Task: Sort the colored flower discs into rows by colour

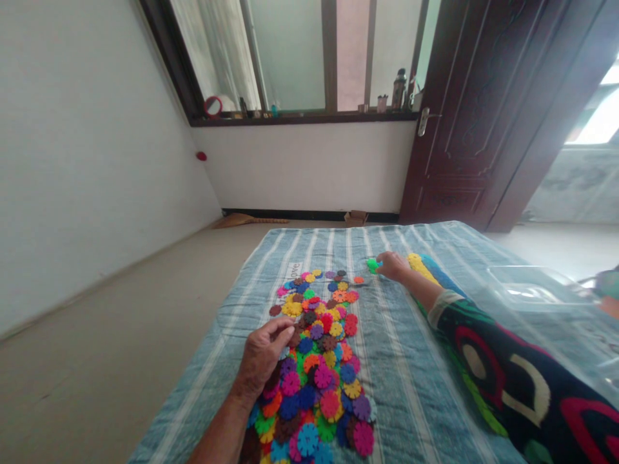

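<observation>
Many colourful notched plastic discs [323,376] lie in a long pile on the blue striped cloth. My left hand [265,351] rests at the pile's left edge, thumb and fingertips together near a brown disc; whether it grips one is too small to tell. Beyond the pile's far right end, my right hand [393,265] has its fingers on green discs [372,265], which it pinches just above the cloth. Next to that wrist is a yellow row of discs [420,265] with a blue row [440,274] beside it. A green row [476,396] shows partly under my right sleeve.
A clear plastic container [536,287] stands on the striped cloth [406,386] at the right. Part of another person's hand [610,307] shows at the right edge. A broom [242,220] and a small cardboard box [356,218] lie on the floor beyond.
</observation>
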Available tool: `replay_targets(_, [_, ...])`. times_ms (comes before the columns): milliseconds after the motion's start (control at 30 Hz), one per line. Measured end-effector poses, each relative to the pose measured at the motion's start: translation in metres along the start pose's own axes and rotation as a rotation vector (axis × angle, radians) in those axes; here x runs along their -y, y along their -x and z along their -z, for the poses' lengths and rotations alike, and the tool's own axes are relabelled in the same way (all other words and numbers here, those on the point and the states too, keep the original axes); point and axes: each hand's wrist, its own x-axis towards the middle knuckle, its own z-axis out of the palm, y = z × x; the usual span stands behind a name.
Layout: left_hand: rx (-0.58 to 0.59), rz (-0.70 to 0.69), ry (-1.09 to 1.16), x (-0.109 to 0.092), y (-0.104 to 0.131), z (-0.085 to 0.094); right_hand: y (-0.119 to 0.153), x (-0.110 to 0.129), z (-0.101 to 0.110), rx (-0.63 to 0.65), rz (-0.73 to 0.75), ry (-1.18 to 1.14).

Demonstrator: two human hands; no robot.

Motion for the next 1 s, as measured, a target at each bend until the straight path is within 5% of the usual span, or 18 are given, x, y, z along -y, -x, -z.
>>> replay_targets(700, [0.014,0.021,-0.026,0.004,0.0,0.0,0.005,0.011,0.002,0.044,0.026,0.078])
replay_targets(1000, [0.01,0.026,-0.011,-0.001,0.0,-0.001,0.035,0.053,0.007,0.07,0.262,0.039])
